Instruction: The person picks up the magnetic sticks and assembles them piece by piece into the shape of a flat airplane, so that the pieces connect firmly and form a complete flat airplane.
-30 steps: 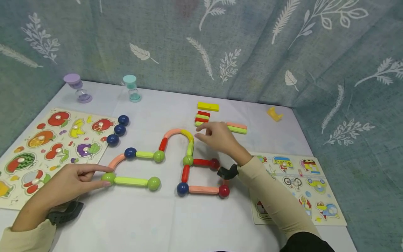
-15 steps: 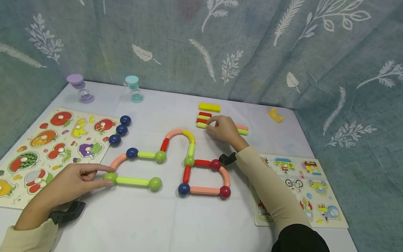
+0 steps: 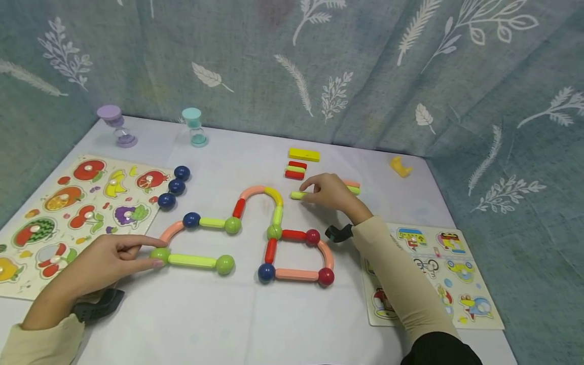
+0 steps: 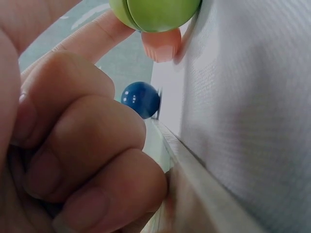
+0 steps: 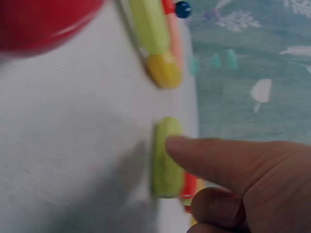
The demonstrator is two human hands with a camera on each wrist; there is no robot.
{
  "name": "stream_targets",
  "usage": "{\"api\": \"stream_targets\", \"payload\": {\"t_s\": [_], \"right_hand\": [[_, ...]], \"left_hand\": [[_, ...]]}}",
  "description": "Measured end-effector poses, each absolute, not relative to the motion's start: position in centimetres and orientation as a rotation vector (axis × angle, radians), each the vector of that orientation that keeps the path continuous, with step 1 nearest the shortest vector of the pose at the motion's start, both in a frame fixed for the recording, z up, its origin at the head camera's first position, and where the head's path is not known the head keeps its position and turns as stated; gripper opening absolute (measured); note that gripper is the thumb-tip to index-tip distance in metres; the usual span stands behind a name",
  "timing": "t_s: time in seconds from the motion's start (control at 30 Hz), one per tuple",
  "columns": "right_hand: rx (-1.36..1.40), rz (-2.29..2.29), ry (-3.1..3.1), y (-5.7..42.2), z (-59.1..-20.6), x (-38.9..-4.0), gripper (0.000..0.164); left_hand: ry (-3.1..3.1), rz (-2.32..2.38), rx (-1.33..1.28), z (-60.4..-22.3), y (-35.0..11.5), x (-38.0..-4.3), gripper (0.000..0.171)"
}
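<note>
With index finger and thumb, my left hand pinches the green ball at the left end of a long light-green stick. A coral curved stick rises from that ball to a blue ball. Further right, my right hand pinches a short light-green stick just above the yellow curved stick. In the right wrist view a fingertip lies against this short stick. The left wrist view shows the green ball overhead and the other left fingers curled in.
A closed loop with a red ball lies at front center. Short red and green sticks and a yellow bar lie behind. Puzzle boards flank both sides; blue balls and two sand timers stand back left.
My right hand moved back to the small stack, took hold of its front green stick and drew it toward me, apart from the others. The left hand stayed on the green ball.
</note>
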State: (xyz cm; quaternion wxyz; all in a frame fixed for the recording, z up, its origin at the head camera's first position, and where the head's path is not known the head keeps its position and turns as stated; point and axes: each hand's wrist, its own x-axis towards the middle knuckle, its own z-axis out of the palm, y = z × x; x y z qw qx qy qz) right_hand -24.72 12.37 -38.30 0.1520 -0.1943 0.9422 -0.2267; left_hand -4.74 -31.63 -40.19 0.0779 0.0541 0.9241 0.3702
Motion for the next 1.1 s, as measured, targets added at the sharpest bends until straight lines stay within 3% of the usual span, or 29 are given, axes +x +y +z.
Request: {"api": "stream_targets", "payload": {"t_s": [0.23, 0.53, 1.1], "right_hand": [[-0.676, -0.684, 2.696, 12.0, -39.9, -24.8, 0.024], [-1.057, -0.812, 2.607, 10.1, -37.6, -23.8, 0.025], [-1.590, -0.595, 2.196, 1.7, -36.9, -18.4, 0.029]], "left_hand": [[2.778, 1.129, 0.193, -40.6, -31.5, -4.8, 0.034], [2.787, 1.138, 0.197, -40.3, -31.7, -4.7, 0.034], [2.793, 1.135, 0.196, -40.4, -31.9, -4.7, 0.034]]}}
